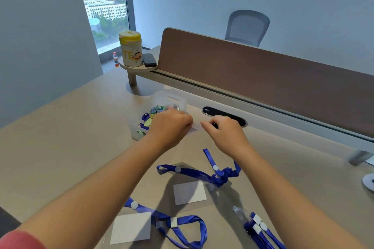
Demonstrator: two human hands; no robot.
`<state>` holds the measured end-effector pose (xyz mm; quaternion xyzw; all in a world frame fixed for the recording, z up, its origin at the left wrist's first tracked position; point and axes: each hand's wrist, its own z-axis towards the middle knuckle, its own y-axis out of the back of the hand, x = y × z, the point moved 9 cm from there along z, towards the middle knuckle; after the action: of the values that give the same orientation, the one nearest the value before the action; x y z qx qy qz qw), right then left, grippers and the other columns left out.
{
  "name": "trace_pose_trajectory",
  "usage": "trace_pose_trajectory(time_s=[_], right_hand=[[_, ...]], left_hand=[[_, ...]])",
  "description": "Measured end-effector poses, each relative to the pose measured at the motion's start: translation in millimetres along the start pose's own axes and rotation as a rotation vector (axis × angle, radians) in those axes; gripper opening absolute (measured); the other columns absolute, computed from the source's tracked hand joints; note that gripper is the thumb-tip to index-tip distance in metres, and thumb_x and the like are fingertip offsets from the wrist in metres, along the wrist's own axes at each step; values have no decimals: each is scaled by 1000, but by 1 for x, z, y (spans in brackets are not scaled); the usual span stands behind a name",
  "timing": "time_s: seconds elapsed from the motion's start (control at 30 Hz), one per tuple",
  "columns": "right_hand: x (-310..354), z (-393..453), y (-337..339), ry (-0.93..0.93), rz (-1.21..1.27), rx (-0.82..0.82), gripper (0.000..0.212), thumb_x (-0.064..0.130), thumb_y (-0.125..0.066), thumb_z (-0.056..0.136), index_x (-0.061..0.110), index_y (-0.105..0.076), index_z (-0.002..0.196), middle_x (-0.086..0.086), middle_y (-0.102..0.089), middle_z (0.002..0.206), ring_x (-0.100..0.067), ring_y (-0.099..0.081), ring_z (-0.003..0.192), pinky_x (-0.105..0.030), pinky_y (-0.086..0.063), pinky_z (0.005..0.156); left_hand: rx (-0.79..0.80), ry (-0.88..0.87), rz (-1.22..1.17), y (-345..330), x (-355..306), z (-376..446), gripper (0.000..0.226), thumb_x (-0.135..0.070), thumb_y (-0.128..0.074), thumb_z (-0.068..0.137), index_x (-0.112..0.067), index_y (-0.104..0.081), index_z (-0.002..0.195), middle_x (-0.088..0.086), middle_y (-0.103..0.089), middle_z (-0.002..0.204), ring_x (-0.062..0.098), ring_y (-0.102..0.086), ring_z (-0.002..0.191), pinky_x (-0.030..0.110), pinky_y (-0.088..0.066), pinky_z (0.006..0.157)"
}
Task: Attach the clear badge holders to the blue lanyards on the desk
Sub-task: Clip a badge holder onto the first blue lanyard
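Right now, in the head view, your left hand (172, 125) and right hand (222, 131) both pinch one clear badge holder (195, 128) held between them above the tabletop (70, 147). Just behind the left grip sits a clear plastic box (162, 107) of coloured clips, partly hidden by that hand. Beyond the right grip lies a black cable port (224, 116), then the brown divider (263, 79). Nearer you, below both grips, blue lanyards (194, 173) lie tangled, two with card-filled holders (189, 193) beside them. Open tabletop stretches left of the left grip. At the far right edge a white disc (368, 181) is cut off. The held holder is blurred; its slot is hard to make out.
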<state>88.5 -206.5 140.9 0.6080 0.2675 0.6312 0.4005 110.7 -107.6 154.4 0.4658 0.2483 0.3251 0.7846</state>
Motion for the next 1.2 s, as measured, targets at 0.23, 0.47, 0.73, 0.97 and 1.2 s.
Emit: trace_pose_trajectory(time_s=[0.23, 0.47, 0.73, 0.97, 1.2], right_hand=[[-16, -7, -28, -373, 693, 215, 25, 28, -48, 91, 15, -59, 73, 0, -48, 60, -10, -33, 50, -20, -29, 47], [-9, -3, -23, -282, 830, 141, 22, 7, -47, 91, 14, -57, 73, -1, -57, 67, -10, -48, 56, -13, -42, 50], [-1, -3, -19, -150, 597, 73, 17, 3, -50, 86, 11, -57, 74, 2, -51, 65, -7, -43, 58, -16, -37, 55], [-2, -4, -15, -81, 459, 27, 18, 10, -53, 86, 15, -54, 68, 1, -48, 65, -17, -45, 67, -32, -41, 66], [0, -6, -14, -70, 496, 12, 11, 13, -56, 87, 6, -59, 78, -7, -52, 72, -22, -49, 77, -32, -42, 68]], left_hand=[[-63, -80, 10, 6, -3, -2, 33, -3, -84, 54, -5, -73, 86, 13, -75, 72, 26, -70, 54, 29, -54, 40], [-38, -72, -99, 9, -1, -5, 28, -15, -79, 64, -5, -73, 89, 15, -75, 82, 29, -70, 65, 30, -56, 49], [103, 34, -69, 4, 0, 6, 34, -33, -44, 92, -12, -63, 111, 6, -65, 115, 20, -58, 99, 23, -41, 73], [238, 137, -288, -4, 2, 7, 30, -25, -50, 89, -7, -65, 109, 12, -67, 110, 18, -57, 90, 21, -39, 76], [202, 284, -530, -13, 8, -1, 25, -17, -51, 90, -2, -65, 104, 17, -67, 103, 11, -47, 82, 18, -37, 64]])
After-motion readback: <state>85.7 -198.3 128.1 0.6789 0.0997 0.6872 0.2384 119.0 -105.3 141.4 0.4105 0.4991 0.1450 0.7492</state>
